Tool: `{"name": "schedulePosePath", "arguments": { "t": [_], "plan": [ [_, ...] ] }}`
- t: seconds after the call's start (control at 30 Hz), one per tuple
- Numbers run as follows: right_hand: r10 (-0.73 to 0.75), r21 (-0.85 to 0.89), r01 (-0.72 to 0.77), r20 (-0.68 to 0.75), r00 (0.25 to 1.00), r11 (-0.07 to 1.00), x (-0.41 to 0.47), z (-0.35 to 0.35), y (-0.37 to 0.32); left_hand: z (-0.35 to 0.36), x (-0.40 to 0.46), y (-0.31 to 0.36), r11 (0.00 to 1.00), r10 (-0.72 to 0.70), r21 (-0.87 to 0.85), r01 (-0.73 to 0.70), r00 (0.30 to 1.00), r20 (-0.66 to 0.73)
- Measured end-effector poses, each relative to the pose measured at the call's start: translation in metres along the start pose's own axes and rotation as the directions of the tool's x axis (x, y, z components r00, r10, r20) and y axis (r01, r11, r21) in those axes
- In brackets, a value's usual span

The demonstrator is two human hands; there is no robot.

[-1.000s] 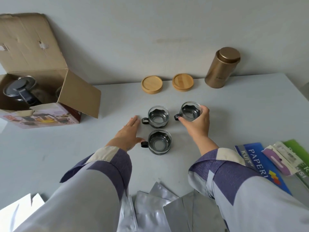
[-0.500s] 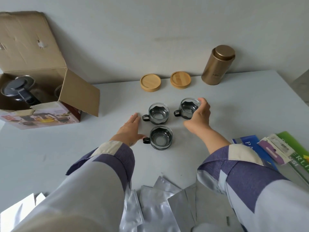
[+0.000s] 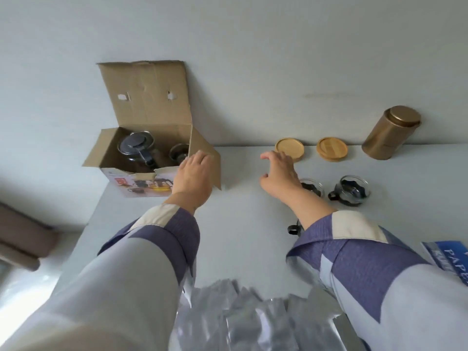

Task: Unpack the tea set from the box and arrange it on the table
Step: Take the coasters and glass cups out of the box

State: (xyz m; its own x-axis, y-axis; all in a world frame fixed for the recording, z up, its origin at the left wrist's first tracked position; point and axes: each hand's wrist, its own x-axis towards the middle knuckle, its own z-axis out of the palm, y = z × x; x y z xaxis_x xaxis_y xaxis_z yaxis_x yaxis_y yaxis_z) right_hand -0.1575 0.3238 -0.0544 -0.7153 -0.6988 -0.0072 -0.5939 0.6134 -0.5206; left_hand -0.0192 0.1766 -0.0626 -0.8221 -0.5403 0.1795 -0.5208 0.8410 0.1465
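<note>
An open cardboard box stands at the table's back left against the wall. Inside it are a glass teapot with a dark lid and another glass cup. My left hand reaches over the box's right flap, fingers apart and empty. My right hand hovers over the table to the right of the box, open and empty. Two glass cups with black handles stand right of that hand. A third cup's handle peeks out from under my right sleeve.
Two round bamboo coasters and a gold tea canister line the back wall. Silver foil pouches lie at the table's near edge. A blue paper packet sits at the right. The table's left edge runs just below the box.
My right hand let go of the right cup. Both hands moved left towards the box, and my view swung left.
</note>
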Motion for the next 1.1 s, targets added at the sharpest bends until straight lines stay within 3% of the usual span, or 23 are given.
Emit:
{"name": "schedulePosePath", "arguments": {
  "t": [0.1,0.27,0.43,0.57,0.7,0.83,1.1],
  "plan": [
    [-0.111,0.079,0.107,0.036,0.993,0.991,0.014,0.027,-0.058,-0.021,0.002,-0.058,0.995,-0.086,0.032,0.089,0.993,-0.080],
    [-0.261,0.131,0.258,0.007,0.965,0.957,0.042,0.065,-0.135,-0.032,0.005,-0.131,0.963,-0.269,-0.024,0.268,0.963,-0.029],
    [-0.312,-0.045,0.315,0.068,0.948,0.948,0.080,0.092,-0.174,-0.024,0.011,-0.168,0.965,-0.261,0.027,0.260,0.962,0.082],
    [-0.234,-0.431,0.299,0.199,0.952,0.851,0.102,0.109,-0.193,-0.011,0.003,-0.175,0.969,-0.227,0.104,0.224,0.974,0.010],
    [-0.076,-0.644,0.252,0.288,0.954,0.722,0.121,0.129,-0.198,-0.008,0.004,-0.175,0.966,-0.225,0.134,0.222,0.974,0.005],
    [0.004,-0.712,0.209,0.286,0.958,0.670,0.135,0.147,-0.197,-0.007,0.006,-0.178,0.968,-0.215,0.136,0.212,0.976,0.010],
    [-0.065,-0.689,0.196,0.212,0.975,0.697,0.130,0.145,-0.201,-0.005,0.008,-0.179,0.967,-0.223,0.130,0.221,0.975,0.000]
  ]
}}
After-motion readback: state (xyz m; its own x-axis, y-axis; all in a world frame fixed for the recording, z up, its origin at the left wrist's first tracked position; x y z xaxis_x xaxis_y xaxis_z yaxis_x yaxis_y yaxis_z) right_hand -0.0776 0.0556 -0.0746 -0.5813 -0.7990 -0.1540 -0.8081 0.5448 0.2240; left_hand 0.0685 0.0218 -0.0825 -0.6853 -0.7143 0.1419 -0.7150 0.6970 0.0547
